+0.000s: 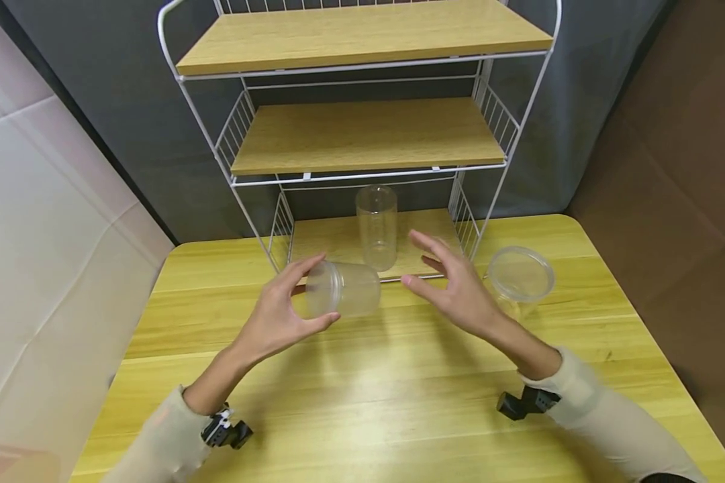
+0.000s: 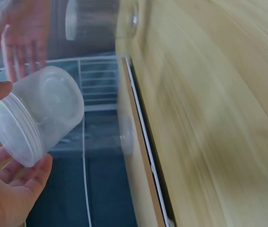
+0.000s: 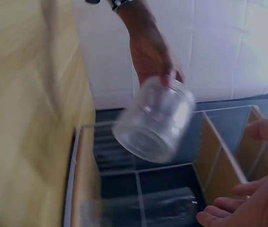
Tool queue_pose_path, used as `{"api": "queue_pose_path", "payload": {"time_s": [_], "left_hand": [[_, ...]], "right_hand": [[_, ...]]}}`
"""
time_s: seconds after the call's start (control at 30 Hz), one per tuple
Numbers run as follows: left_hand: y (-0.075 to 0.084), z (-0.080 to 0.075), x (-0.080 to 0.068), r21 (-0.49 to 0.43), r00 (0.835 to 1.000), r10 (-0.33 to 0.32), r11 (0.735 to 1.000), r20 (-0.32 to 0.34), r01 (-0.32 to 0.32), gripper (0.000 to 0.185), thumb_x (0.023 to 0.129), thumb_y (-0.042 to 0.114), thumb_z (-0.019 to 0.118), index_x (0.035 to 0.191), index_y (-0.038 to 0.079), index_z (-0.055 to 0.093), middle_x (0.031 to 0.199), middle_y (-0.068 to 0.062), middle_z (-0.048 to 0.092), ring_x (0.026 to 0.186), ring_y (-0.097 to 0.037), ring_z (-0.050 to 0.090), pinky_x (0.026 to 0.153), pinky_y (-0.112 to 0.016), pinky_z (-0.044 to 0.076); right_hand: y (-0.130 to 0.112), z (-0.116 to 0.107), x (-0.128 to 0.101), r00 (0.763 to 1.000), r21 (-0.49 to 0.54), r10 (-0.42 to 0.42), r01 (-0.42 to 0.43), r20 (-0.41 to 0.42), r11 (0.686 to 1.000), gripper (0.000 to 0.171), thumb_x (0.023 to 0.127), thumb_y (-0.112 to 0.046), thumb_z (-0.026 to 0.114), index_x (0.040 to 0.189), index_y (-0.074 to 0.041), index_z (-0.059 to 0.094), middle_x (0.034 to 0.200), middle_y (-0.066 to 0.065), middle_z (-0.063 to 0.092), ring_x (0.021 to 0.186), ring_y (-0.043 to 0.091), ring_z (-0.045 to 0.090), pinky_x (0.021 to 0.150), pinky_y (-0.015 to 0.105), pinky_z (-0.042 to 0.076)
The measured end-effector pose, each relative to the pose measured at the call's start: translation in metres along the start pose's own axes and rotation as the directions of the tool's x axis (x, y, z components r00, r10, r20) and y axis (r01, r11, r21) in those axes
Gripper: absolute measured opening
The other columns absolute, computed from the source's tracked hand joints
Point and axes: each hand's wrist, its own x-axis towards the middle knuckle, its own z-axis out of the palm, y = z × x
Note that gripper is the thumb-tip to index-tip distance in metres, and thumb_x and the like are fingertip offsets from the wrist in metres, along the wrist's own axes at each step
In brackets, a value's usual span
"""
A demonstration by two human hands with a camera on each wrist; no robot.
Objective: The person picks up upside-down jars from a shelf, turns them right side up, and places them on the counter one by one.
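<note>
Jar [image 1: 346,290] hangs sideways above the desk [image 1: 362,402], its lidded end gripped between the thumb and fingers of the left hand [image 1: 273,315], whose forearm [image 1: 215,381] slants in from the near left. The right hand [image 1: 459,290], spread and holding nothing, faces it, thumb parted from fingers, near the bottom shelf [image 1: 320,236] bearing a clear upright container [image 1: 377,231].

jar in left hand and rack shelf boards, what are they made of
Jar: perhaps clear plastic, smooth and glossy; it is see-through with bright highlights, though glass is possible. Shelf boards: probably wood or wood-look laminate, fairly matt; pale grain shows.
</note>
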Motion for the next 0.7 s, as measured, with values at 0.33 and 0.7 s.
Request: {"api": "queue_pose_path", "payload": {"time_s": [0.33,0.7], "left_hand": [[-0.018,-0.023,-0.010,0.159,0.997,-0.045,0.987,0.070,0.034,0.094,0.075,0.022,0.096,0.155,0.005,0.050,0.143,-0.016,0.060,0.126,-0.035,0.063,0.094,-0.051,0.062],[-0.042,-0.048,-0.021,0.310,0.992,-0.034,0.951,0.125,-0.006,0.093,0.073,0.023,0.097,0.151,-0.001,0.053,0.138,-0.020,0.064,0.110,-0.036,0.069,0.083,-0.049,0.063]], "right_hand": [[-0.028,-0.047,0.023,0.972,-0.444,-0.233,0.226,0.038,0.867,0.090,0.091,-0.030,0.084,0.164,-0.006,0.037,0.170,0.011,0.037,0.156,0.033,0.035,0.125,0.060,0.031],[-0.026,-0.084,0.067,0.850,-0.741,-0.516,0.412,0.104,0.530,0.091,0.088,-0.048,0.079,0.157,0.001,0.047,0.160,0.024,0.046,0.149,0.044,0.042,0.122,0.061,0.035]]}}
